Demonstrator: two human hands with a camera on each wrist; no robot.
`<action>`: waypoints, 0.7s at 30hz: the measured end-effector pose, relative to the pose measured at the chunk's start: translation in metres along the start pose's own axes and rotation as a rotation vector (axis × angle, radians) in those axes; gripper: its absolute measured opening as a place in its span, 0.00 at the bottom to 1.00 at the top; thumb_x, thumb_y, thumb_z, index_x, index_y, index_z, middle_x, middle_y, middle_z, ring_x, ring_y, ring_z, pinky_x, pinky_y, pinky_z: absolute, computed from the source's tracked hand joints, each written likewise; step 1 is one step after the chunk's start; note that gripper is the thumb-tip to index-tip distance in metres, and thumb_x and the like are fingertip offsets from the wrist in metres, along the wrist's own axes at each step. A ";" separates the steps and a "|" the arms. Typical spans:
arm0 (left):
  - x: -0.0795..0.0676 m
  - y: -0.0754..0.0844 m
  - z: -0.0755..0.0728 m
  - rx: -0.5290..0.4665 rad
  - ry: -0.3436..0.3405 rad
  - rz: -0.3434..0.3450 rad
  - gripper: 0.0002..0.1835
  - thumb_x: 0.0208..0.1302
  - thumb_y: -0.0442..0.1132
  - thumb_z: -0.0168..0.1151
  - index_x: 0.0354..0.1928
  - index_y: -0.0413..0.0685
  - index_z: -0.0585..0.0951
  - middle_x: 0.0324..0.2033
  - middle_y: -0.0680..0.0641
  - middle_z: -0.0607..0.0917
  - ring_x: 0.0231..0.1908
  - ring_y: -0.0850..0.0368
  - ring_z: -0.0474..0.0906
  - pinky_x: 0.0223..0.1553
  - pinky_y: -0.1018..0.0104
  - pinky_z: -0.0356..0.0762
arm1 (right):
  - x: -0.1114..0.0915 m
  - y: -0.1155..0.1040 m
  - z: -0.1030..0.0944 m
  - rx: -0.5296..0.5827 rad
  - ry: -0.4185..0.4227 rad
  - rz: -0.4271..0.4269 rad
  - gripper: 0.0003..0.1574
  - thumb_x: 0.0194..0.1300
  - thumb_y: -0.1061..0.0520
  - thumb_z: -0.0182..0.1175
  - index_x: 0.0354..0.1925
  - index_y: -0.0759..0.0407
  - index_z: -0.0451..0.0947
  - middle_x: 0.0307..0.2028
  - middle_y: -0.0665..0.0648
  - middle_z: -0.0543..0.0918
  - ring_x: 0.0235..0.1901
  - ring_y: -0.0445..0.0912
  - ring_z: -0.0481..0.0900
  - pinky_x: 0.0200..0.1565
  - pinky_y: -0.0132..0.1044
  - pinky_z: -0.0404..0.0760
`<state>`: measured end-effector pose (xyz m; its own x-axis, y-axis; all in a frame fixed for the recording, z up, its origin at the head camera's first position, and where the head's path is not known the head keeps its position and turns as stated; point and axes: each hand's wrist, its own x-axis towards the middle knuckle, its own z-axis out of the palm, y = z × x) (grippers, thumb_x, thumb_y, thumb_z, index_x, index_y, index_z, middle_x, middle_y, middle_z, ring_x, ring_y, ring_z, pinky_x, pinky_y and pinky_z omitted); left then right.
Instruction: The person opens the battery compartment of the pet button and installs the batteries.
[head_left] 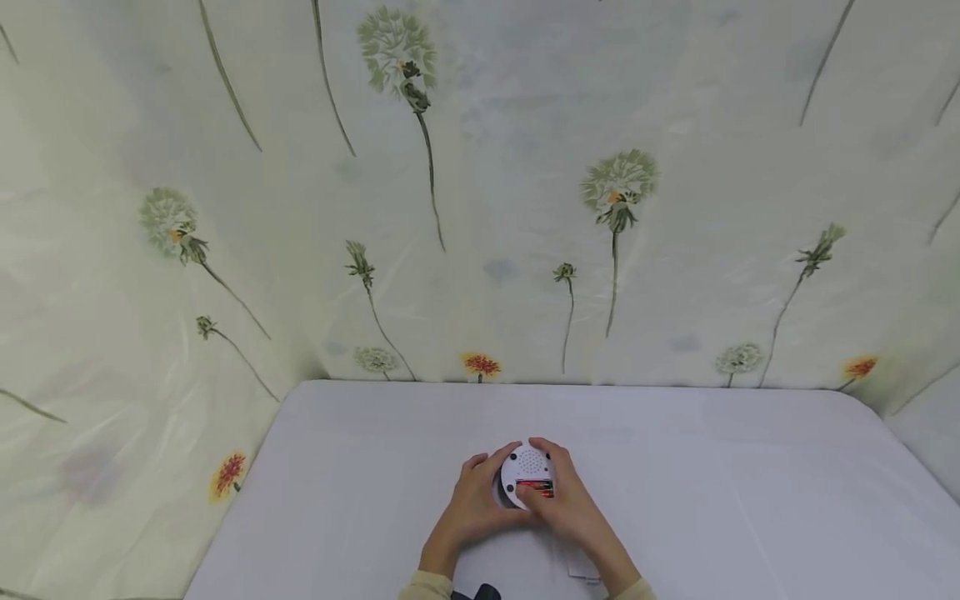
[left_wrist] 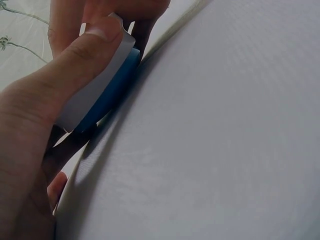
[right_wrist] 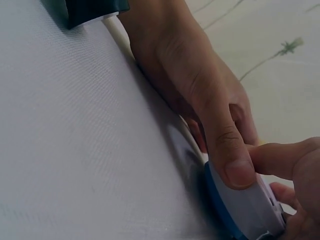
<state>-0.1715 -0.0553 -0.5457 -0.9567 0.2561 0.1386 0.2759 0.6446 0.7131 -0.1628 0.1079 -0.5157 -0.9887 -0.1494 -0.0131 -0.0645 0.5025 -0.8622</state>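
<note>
Disc (head_left: 517, 468) in both your hands, white side up, blue side (left_wrist: 107, 95) down. Clock read on the disc, 12 at the wall cloth (head_left: 495, 200). Left hand (head_left: 474, 502) gripped the rim from 8 to 11, thumb against the white edge. Right hand (head_left: 572, 504) held the rim from 1 to 4, its fingers curled, thumb bent in over the left end of the batteries (head_left: 542, 488), at 5. Could not tell how hard that thumb pressed.

Judgement: thumb work at the battery bay wanted a firm left-hand brace, push straight down, the disc kept level. A sideways shove could have tipped it or popped a battery out. Could not tell whether the blue side touched the table (head_left: 352, 483).

Edges: the table's far edge ran across at 12, wall cloth close behind. Its side edges stood well apart from you, with more room toward 3 than 9. At 5, near your right wrist, lay a pale slip (head_left: 582, 568); at 7, a dark thing (head_left: 487, 592), partly cut off, too little showing to name. Elbows had least slack there.
</note>
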 end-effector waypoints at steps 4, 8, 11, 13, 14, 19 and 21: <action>0.001 0.002 0.000 0.001 0.006 0.009 0.49 0.28 0.73 0.62 0.60 0.81 0.58 0.55 0.60 0.73 0.57 0.45 0.62 0.52 0.46 0.65 | -0.002 0.000 -0.001 -0.001 0.010 -0.004 0.46 0.49 0.47 0.65 0.63 0.44 0.54 0.61 0.53 0.60 0.58 0.50 0.62 0.58 0.52 0.60; -0.001 0.003 0.000 0.001 0.004 0.001 0.49 0.27 0.73 0.63 0.60 0.80 0.59 0.55 0.60 0.73 0.57 0.45 0.62 0.53 0.46 0.64 | -0.004 0.000 -0.001 0.002 0.008 -0.002 0.46 0.49 0.46 0.65 0.63 0.45 0.55 0.61 0.53 0.61 0.59 0.50 0.62 0.59 0.53 0.59; -0.002 0.003 0.001 0.006 -0.011 -0.025 0.50 0.26 0.76 0.61 0.60 0.83 0.57 0.56 0.61 0.72 0.58 0.46 0.60 0.52 0.46 0.65 | -0.004 0.002 -0.002 -0.029 0.003 -0.009 0.46 0.50 0.45 0.64 0.63 0.44 0.55 0.61 0.53 0.61 0.57 0.50 0.64 0.56 0.52 0.62; -0.002 0.003 0.001 0.011 -0.015 -0.035 0.49 0.25 0.77 0.59 0.59 0.85 0.56 0.56 0.60 0.72 0.58 0.47 0.59 0.51 0.45 0.65 | -0.004 0.005 -0.004 -0.061 -0.007 -0.019 0.44 0.51 0.45 0.63 0.63 0.42 0.54 0.61 0.52 0.62 0.56 0.48 0.65 0.55 0.50 0.64; -0.002 0.003 0.001 0.013 -0.018 -0.037 0.49 0.25 0.77 0.59 0.59 0.85 0.56 0.56 0.60 0.71 0.59 0.47 0.59 0.51 0.45 0.65 | -0.003 0.006 -0.005 -0.075 -0.013 -0.025 0.44 0.51 0.46 0.63 0.63 0.41 0.54 0.61 0.51 0.61 0.56 0.48 0.65 0.55 0.50 0.64; 0.000 0.004 0.000 0.025 -0.019 -0.017 0.50 0.24 0.76 0.60 0.60 0.85 0.56 0.57 0.60 0.71 0.59 0.46 0.59 0.52 0.45 0.64 | -0.002 0.010 -0.016 -0.090 -0.058 -0.031 0.44 0.54 0.51 0.61 0.65 0.41 0.52 0.62 0.51 0.62 0.58 0.47 0.63 0.57 0.49 0.63; 0.001 0.003 -0.001 0.032 -0.022 -0.016 0.50 0.24 0.76 0.61 0.60 0.85 0.56 0.57 0.60 0.70 0.59 0.45 0.59 0.52 0.45 0.64 | -0.002 0.010 -0.022 -0.075 -0.089 -0.023 0.44 0.55 0.54 0.59 0.65 0.41 0.50 0.63 0.53 0.62 0.59 0.48 0.63 0.57 0.50 0.62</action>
<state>-0.1712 -0.0536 -0.5425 -0.9589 0.2609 0.1119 0.2635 0.6711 0.6930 -0.1642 0.1320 -0.5136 -0.9712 -0.2345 -0.0415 -0.1000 0.5599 -0.8225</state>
